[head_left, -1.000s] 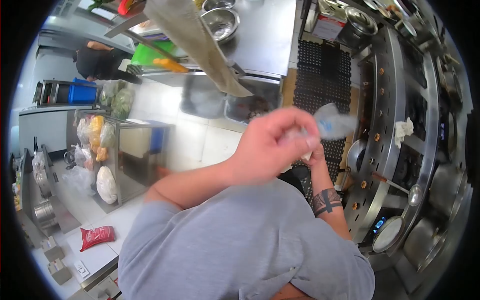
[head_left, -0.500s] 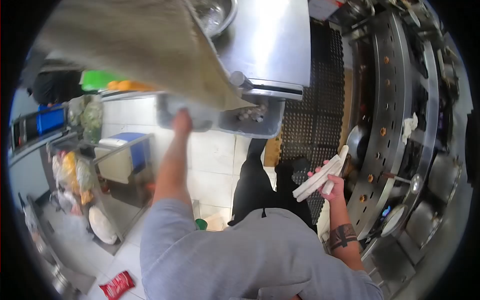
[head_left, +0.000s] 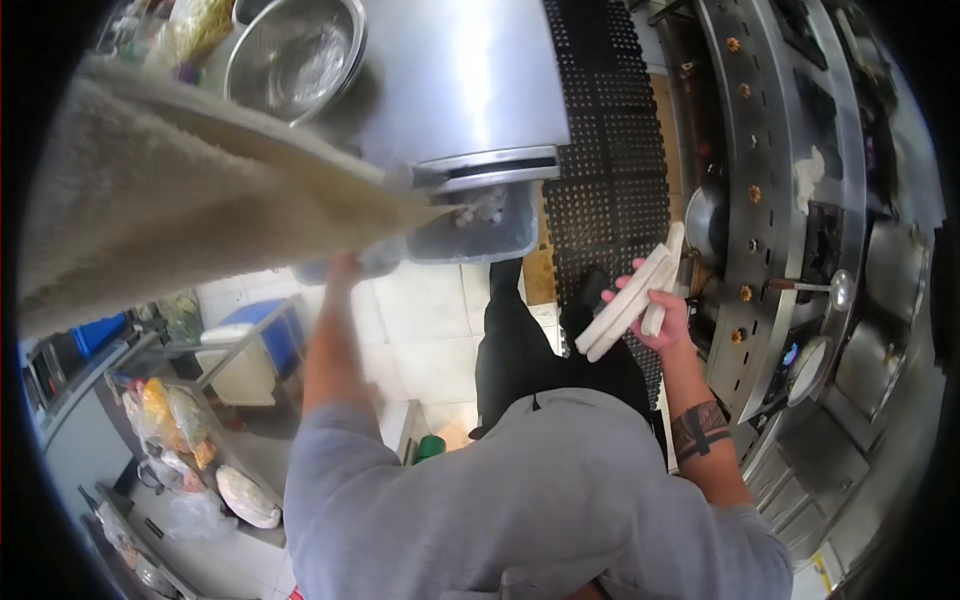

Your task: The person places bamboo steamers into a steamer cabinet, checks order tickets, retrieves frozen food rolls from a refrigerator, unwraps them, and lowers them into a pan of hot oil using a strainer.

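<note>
My right hand (head_left: 664, 318) is closed around several long off-white sticks (head_left: 628, 302), held over my dark trousers and the black mat. On the other side, my left hand (head_left: 345, 268) reaches down at the near edge of a grey bin (head_left: 385, 262). The hand is blurred and partly behind a hanging beige cloth (head_left: 220, 205), so its fingers are not visible. Beside it, a second grey bin (head_left: 520, 245) holds small pale scraps. The cloth's pointed corner hangs over this bin.
A steel table (head_left: 470, 85) bears metal bowls (head_left: 300, 62). At the right runs a stove (head_left: 760, 200) with a pan (head_left: 808, 370) and a ladle (head_left: 840, 290). Bags (head_left: 165, 420) hang from a rack at the left. A perforated black mat (head_left: 610, 150) covers the floor ahead.
My left hand has moved away from my right hand, down and left to the bins. The clear plastic seen near my hands earlier is gone from there. The cloth now fills more of the upper left.
</note>
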`<state>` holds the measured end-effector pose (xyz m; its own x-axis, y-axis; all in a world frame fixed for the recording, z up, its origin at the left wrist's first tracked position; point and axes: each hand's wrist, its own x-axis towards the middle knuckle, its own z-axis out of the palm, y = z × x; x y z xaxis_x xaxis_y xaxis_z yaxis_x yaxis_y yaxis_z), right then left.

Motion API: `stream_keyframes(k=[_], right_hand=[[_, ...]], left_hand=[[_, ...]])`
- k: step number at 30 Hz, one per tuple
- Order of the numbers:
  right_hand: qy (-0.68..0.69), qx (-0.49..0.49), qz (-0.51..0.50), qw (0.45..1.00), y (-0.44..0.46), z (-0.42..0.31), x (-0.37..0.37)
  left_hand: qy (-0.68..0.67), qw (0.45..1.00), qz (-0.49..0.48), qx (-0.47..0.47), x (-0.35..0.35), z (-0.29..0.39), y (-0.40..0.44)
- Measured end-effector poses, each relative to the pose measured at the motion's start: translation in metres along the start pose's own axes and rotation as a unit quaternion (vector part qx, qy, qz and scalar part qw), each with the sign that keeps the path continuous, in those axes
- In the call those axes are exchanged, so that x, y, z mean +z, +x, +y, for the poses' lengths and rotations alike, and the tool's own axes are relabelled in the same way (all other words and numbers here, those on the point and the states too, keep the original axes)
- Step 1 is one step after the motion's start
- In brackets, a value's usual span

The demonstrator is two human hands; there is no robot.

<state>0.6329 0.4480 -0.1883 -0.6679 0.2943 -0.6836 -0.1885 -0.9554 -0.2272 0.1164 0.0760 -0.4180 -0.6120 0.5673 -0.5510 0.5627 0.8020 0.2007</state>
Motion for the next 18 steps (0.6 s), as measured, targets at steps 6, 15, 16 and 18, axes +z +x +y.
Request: stream_keyframes(k=[6, 15, 16, 18], right_hand=[[0.024, -0.051, -0.045, 0.997, -0.008, -0.057, 0.045], [-0.058, -0.140, -0.136, 0.979, 0.001, -0.197, 0.069], [-0.090, -0.173, -0.124, 0.973, 0.000, -0.221, 0.072], [-0.135, -0.192, -0.106, 0.966, -0.006, -0.274, 0.075]], left_hand=[[-0.069, 0.880, -0.389, 0.265, -0.029, 0.103, -0.042], [-0.549, 0.635, -0.513, 0.179, -0.136, 0.604, -0.116], [-0.522, 0.660, -0.515, 0.165, -0.144, 0.637, -0.102], [-0.530, 0.663, -0.495, 0.183, -0.172, 0.697, -0.090]])
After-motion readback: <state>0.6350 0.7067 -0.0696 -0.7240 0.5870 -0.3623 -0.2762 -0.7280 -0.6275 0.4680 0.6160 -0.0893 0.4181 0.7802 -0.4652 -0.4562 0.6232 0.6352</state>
